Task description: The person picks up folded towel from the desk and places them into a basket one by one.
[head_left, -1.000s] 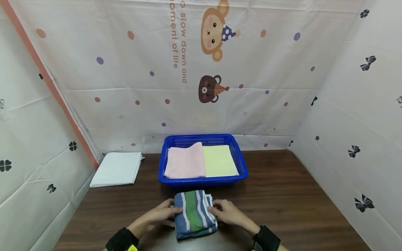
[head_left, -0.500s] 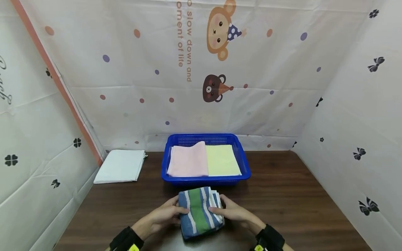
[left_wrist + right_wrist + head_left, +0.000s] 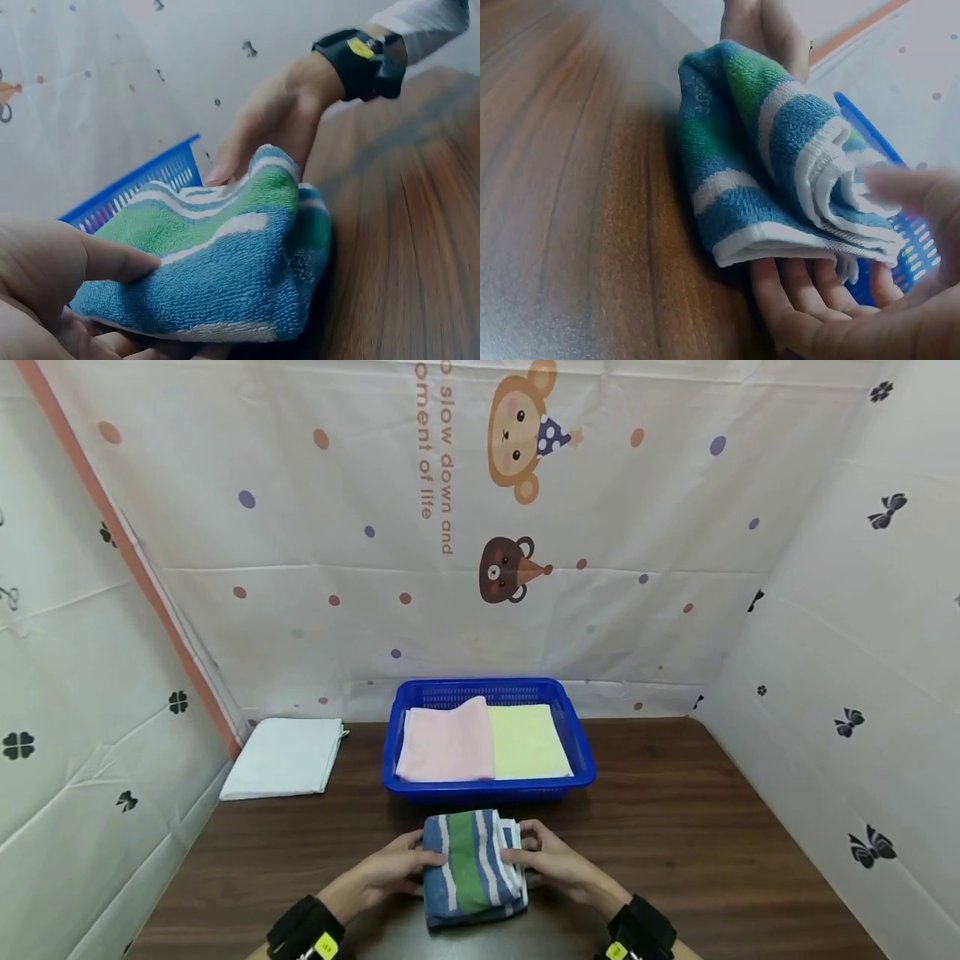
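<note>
A folded towel (image 3: 471,868) with blue, green and white stripes is between both hands, in front of the basket. My left hand (image 3: 393,868) grips its left side, thumb on top and fingers underneath, as the left wrist view shows on the towel (image 3: 217,262). On the right side my right hand (image 3: 558,864) holds the layered white edges. In the right wrist view the fingers (image 3: 802,292) lie under the towel (image 3: 780,165) and the thumb is above it.
Behind the towel stands a blue basket (image 3: 491,792) holding a folded pink cloth (image 3: 446,743) and a yellow cloth (image 3: 528,742). A folded white cloth (image 3: 281,758) lies at the back left of the brown wooden table (image 3: 697,827). Printed sheets hang around the table.
The right fingers have moved in around the towel's right edge. The towel has shifted slightly, and the whole view has swayed a little with the head.
</note>
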`<state>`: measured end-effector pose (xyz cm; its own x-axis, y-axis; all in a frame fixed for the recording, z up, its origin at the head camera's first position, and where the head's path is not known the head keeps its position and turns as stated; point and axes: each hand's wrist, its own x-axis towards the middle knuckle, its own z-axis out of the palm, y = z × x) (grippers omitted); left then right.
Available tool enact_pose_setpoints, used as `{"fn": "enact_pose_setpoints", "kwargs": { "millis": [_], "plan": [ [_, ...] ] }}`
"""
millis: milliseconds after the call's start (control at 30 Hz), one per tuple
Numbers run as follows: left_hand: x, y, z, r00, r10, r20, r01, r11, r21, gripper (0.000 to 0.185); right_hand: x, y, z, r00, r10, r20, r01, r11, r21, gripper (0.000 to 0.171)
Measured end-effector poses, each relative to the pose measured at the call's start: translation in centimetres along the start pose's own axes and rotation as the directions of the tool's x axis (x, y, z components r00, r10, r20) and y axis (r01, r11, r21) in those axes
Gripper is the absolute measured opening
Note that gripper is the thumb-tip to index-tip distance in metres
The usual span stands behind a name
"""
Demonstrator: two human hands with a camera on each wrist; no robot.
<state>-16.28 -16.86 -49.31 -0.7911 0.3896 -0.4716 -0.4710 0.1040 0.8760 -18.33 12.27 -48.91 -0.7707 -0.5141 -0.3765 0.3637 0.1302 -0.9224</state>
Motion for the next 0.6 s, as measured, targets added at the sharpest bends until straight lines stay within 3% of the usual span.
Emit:
{"fn": "enact_pose_setpoints", "kwargs": {
  "millis": [100,333,600],
  "plan": [
    [0.4,-0.5,0.2,0.999,-0.022,-0.034,0.023,0.999,0.034,0.082,0.0,0.3,0.1,0.999,-0.008,-0.032,0.007,1.000,-0.025,0.061],
    [-0.1,-0.2,1.2,0.997,0.003,-0.075,0.005,0.995,0.101,0.075,0.0,0.5,0.2,0.994,-0.102,-0.035,0.098,0.991,-0.095,0.053],
    [-0.5,1.0,1.1,0.997,0.031,0.065,-0.033,0.999,0.036,0.082,-1.1,0.0,0.0,0.993,-0.106,-0.050,0.103,0.993,-0.065,0.047]
  ]
}}
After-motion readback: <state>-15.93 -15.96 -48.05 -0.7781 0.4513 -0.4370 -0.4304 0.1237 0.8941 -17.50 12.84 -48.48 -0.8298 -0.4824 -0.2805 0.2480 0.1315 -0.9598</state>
